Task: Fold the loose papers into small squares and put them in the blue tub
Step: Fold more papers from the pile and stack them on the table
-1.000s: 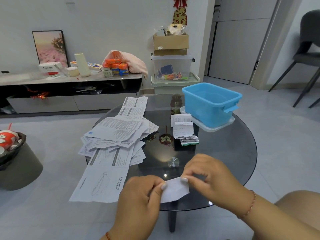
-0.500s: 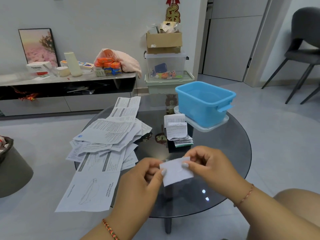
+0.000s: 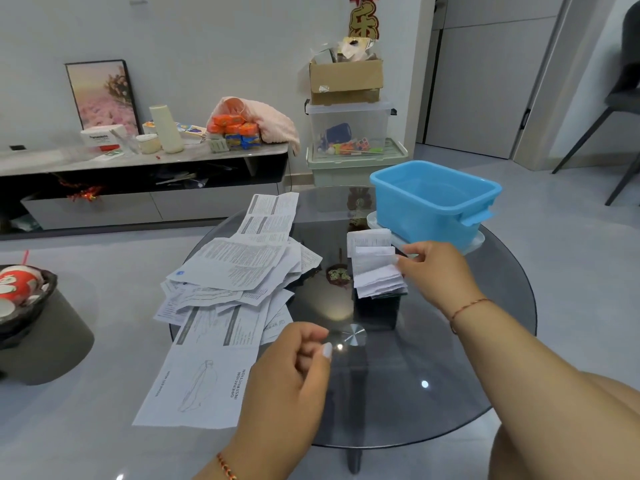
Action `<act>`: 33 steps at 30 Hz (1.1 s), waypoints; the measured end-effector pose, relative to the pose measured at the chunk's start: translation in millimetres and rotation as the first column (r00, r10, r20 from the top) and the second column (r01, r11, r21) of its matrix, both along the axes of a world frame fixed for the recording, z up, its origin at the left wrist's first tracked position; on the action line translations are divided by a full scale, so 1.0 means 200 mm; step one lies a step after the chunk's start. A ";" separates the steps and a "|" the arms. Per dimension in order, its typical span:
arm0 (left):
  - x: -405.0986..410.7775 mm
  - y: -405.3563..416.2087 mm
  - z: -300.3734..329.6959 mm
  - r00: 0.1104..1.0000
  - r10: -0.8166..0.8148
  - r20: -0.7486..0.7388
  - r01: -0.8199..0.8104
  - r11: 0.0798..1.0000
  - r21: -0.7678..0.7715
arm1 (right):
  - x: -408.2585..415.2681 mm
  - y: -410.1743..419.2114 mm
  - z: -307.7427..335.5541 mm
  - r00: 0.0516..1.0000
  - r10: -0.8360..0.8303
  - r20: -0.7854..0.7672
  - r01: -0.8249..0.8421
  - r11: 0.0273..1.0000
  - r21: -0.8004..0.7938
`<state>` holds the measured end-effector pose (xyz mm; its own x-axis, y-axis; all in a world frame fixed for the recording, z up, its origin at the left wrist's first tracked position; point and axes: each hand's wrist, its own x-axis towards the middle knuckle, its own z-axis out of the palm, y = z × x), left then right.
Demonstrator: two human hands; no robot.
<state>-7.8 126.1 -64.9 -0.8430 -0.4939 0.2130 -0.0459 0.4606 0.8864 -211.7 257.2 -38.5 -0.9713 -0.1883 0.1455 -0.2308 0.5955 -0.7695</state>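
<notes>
A: What's on the round smoked-glass table (image 3: 450, 393)?

B: Loose instruction sheets (image 3: 235, 271) heaped at its left; the blue tub (image 3: 429, 206) stands on a clear lid at the far right.

A: And the hands?

B: The right hand (image 3: 436, 268) pinches a folded paper (image 3: 377, 275) atop the small stack of folded papers (image 3: 370, 239) beside the tub. The left hand (image 3: 294, 372) hovers loosely curled, holding nothing.

One blue tub (image 3: 433, 202) on one round glass table (image 3: 485, 358). One spread of loose papers (image 3: 239, 271), too overlapped to count exactly. One small stack of folded papers (image 3: 375, 268), number unclear. Two hands: left hand (image 3: 291, 382), right hand (image 3: 440, 271). Two clear storage bins (image 3: 349, 123), stacked, one cardboard box (image 3: 346, 79) on top.
</notes>
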 end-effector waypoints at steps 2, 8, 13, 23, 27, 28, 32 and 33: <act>0.02 -0.02 0.00 1.000 0.021 -0.006 -0.021 1.000 -0.011 | -0.01 0.01 -0.01 0.998 -0.039 -0.051 0.044 0.995 0.092; 0.00 -0.17 0.10 0.988 0.152 -0.007 -0.151 0.975 -0.160 | 0.02 0.07 0.02 0.964 -0.121 -0.239 0.119 0.993 -0.022; -0.13 -0.43 0.14 0.957 0.278 0.082 -0.206 0.851 -0.483 | 0.20 0.10 0.07 0.934 -0.100 -0.344 0.029 0.978 -0.207; -0.39 -0.65 0.08 0.865 0.301 0.401 -0.014 0.813 -0.582 | 0.33 0.11 0.02 0.889 0.108 -0.445 -0.146 0.988 -0.050; -0.38 -0.66 0.08 0.915 0.349 0.204 -0.134 0.738 -0.661 | 0.33 0.12 -0.01 0.880 0.152 -0.449 -0.180 0.984 -0.019; -0.37 -0.65 0.09 0.925 0.354 0.141 -0.174 0.721 -0.671 | 0.33 0.13 -0.01 0.877 0.166 -0.450 -0.188 0.982 -0.005; -0.29 -0.55 0.17 0.953 0.291 -0.080 -0.268 0.696 -0.666 | 0.35 0.15 -0.02 0.855 0.195 -0.481 -0.216 0.976 0.012; -0.26 -0.51 0.19 0.957 0.261 -0.123 -0.276 0.700 -0.659 | 0.36 0.16 -0.02 0.845 0.199 -0.497 -0.226 0.974 0.006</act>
<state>-60.4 24.7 -26.2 -0.6893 -0.4237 0.5876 -0.2469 0.9000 0.3593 -140.0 288.7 -42.9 -0.7071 -0.3614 0.6078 -0.7030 0.4516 -0.5494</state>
